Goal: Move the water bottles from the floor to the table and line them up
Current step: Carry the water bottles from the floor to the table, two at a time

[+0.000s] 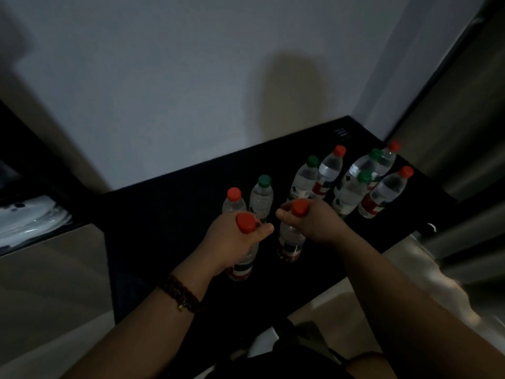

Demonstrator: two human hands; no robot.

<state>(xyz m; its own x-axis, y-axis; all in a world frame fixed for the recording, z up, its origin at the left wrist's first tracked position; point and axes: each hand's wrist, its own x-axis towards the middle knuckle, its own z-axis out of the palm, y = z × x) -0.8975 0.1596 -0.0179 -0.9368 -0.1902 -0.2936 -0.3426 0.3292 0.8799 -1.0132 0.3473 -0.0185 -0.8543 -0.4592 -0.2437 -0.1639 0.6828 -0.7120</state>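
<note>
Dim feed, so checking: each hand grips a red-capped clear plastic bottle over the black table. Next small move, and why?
Probably set both down and let go. The left hand grips a red-capped clear plastic bottle by its neck, the right hand a second red-capped bottle, both upright over the black table, just nearer than a standing red-capped bottle and green-capped bottle they could align with.

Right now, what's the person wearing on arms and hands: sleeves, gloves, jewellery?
No gloves: the left hand and right hand are bare, and no sleeves show on either forearm. The left wrist carries a dark beaded bracelet, wound in two strands, with a small gold-coloured charm. Nothing shows on the right wrist. No rings can be made out in this dim light.
</note>
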